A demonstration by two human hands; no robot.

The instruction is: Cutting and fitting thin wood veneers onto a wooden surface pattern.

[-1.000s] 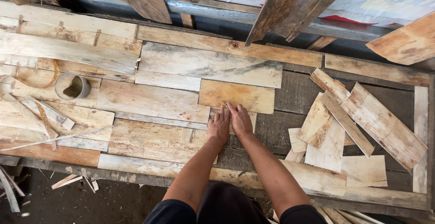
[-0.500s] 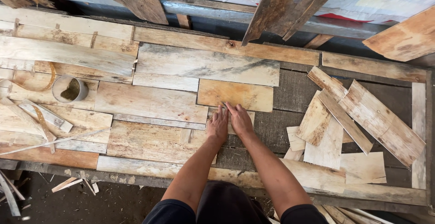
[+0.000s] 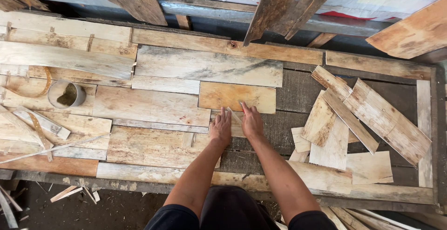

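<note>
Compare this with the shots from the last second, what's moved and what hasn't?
Almost nothing moved. Both hands, left hand and right hand, stay pressed flat side by side on the small pale wood piece just below the orange-brown board. The loose veneer pile at the right and the round container at the left are unchanged.

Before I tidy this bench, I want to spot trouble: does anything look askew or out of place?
Yes. On the right a pile of wood offcuts lies crisscrossed at angles, unlike the flat, squared boards on the left. Both hands, left hand and right hand, press a small piece there.
</note>
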